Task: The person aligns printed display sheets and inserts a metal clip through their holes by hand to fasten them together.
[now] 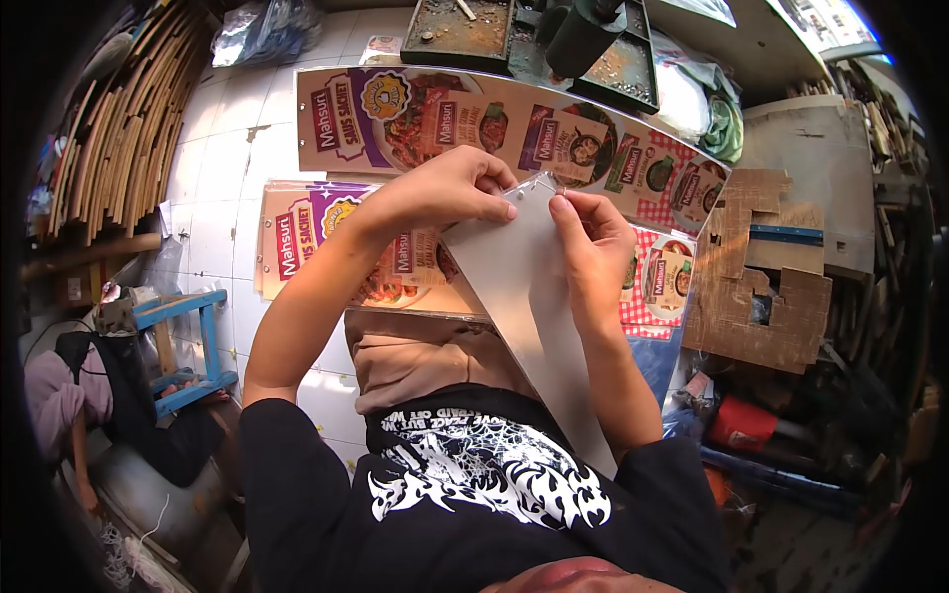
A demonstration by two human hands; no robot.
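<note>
A long pale grey strip of sheet (539, 287) slants from my lap up to my hands, its plain face toward me. Small holes and a thin pale string (544, 184) show at its far end. My left hand (460, 188) is closed at the sheet's left corner, thumb on the face and fingers curled behind. At the right corner, my right hand (596, 232) pinches thumb and forefinger where the string runs. Beneath both hands lie printed Mahsuri sauce signs, an upper one (341, 148) and a lower one (297, 212) nearer my lap.
Beyond the signs stands a dark metal tray machine (460, 35). Stacked wooden strips (119, 128) line the left, above a blue frame (208, 341). Cut brown board (736, 287) and a red container (741, 423) are at the right. White tiles (213, 148) cover the floor.
</note>
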